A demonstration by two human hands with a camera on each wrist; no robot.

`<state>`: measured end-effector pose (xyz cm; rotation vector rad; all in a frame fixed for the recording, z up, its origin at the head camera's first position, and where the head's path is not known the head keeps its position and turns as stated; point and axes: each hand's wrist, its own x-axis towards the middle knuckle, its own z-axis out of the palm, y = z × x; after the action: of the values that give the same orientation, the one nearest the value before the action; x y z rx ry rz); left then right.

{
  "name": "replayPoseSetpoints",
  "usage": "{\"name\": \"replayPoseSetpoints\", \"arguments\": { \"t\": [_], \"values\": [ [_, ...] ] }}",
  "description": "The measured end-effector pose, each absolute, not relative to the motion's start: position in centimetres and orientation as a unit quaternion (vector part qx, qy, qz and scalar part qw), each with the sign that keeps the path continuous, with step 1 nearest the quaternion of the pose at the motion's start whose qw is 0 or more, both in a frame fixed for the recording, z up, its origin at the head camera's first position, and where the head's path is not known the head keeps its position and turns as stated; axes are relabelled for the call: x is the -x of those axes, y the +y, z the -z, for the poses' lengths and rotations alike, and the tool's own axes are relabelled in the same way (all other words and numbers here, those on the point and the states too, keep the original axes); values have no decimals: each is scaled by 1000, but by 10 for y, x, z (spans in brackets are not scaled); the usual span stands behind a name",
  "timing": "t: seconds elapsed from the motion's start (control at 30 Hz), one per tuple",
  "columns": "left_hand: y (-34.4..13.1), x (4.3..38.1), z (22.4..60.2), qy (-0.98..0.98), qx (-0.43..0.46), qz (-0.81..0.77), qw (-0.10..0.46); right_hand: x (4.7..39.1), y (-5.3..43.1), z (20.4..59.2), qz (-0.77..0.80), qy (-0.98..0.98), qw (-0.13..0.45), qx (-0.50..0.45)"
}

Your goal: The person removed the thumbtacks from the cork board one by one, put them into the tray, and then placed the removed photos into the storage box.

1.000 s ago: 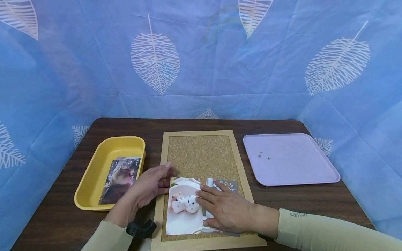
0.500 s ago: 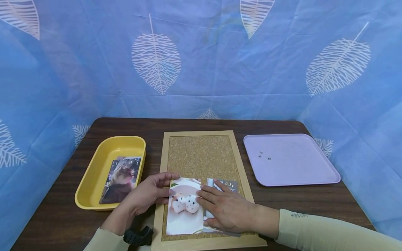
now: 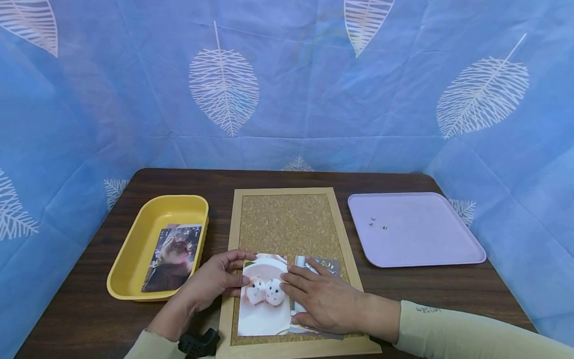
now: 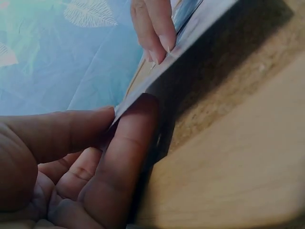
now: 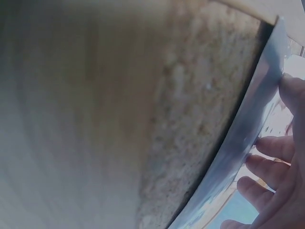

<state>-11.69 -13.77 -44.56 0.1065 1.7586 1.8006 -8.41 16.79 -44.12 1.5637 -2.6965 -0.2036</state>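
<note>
A framed corkboard point(image 3: 287, 219) lies on the table with two photos side by side on its near half. The left photo point(image 3: 262, 321) shows two white, dark-spotted round figures on a pale dish. My left hand point(image 3: 213, 281) pinches its left edge, thumb above and a finger beneath; in the left wrist view that edge stands a little off the cork. Flat across the grey-toned right photo point(image 3: 331, 265) lies my right hand point(image 3: 325, 301), fingertips reaching the left photo's right edge. It covers most of the right photo, whose edge point(image 5: 243, 129) lifts slightly in the right wrist view.
A yellow tray point(image 3: 127, 249) on the left holds a small stack of photos point(image 3: 172, 257). To the right, a lilac tray point(image 3: 426, 229) carries a few tiny metallic pieces point(image 3: 384, 228). A blue leaf-print cloth point(image 3: 287, 89) hangs behind the dark table point(image 3: 287, 178).
My left hand has come down to the left photo's edge, thumb now on its face. The right hand and both photos have hardly moved.
</note>
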Motion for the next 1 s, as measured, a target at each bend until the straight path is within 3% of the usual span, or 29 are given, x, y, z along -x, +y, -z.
{"name": "replayPoseSetpoints", "arguments": {
  "t": [0.3, 0.63, 1.0],
  "values": [
    [-134, 118, 445, 683, -44, -678, 267, 83, 170, 439, 69, -864, 38, -497],
    [-135, 122, 433, 699, 10, -682, 215, 80, 181, 439, 72, -869, 80, -483],
    [-143, 125, 420, 683, 1, -694, 229, 85, 202, 440, 40, -855, 89, -510]
  ]
}}
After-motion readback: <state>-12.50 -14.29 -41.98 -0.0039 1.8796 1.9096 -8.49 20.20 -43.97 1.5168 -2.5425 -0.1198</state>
